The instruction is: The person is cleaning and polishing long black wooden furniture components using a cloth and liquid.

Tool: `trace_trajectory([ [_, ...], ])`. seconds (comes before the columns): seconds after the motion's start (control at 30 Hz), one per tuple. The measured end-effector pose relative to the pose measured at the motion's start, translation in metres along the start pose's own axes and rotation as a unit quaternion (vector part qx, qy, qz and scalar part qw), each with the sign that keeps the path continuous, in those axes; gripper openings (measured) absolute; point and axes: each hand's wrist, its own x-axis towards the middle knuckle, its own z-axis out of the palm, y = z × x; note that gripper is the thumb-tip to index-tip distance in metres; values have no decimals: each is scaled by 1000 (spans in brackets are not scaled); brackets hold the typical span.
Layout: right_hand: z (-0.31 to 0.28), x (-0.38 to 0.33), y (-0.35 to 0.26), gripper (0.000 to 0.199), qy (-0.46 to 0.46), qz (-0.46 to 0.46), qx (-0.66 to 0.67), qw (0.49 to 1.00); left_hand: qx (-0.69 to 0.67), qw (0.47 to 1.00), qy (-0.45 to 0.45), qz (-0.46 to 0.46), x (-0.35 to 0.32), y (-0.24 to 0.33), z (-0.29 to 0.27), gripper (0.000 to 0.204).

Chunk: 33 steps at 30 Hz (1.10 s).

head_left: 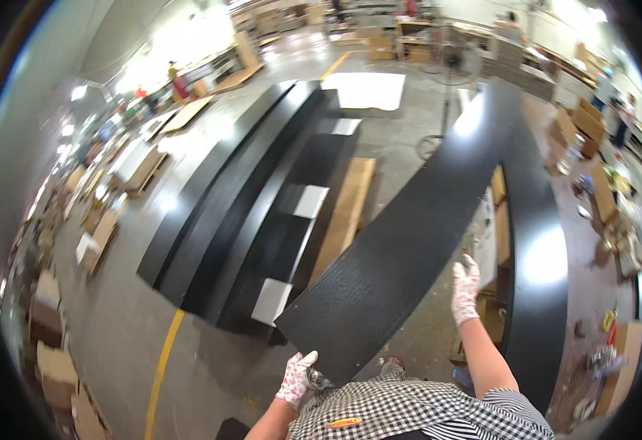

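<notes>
Hands (297, 377) (466, 290) by board (394, 271), panels (222, 213) leftward

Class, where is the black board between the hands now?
In the head view, this black board runs from lower centre toward upper right, its near end at the left hand, between the left-side black boards and the right hand.

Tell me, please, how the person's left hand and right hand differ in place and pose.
The left hand is at the near corner of the slanted black board, while the right hand is raised between that board and the right-hand black board. The left hand's fingers look curled; the right hand is open, its fingers extended. Both wear white gloves with a pinkish-red pattern.
</notes>
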Motion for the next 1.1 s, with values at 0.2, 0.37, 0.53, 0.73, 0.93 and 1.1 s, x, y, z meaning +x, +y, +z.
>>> trace_trajectory([
  [0.2,18,53,21,55,-146,277,404,859,74,989,126,-25,-40,-47,-107,33],
  [0.37,30,85,29,56,-138,314,309,887,-29,976,216,5,-93,-66,-147,41],
  [0.53,44,47,25,45,-141,360,272,881,34,904,426,26,-99,-111,-157,50],
  [0.73,56,-3,42,35,-167,399,314,845,53,806,590,-4,-78,-190,-237,56],
  [0.93,92,-77,40,23,-177,446,322,816,100,782,612,-57,-85,-159,-288,60],
  [1.1,152,-170,25,21,-163,462,288,822,33,792,608,-44,-108,-148,-373,57],
])
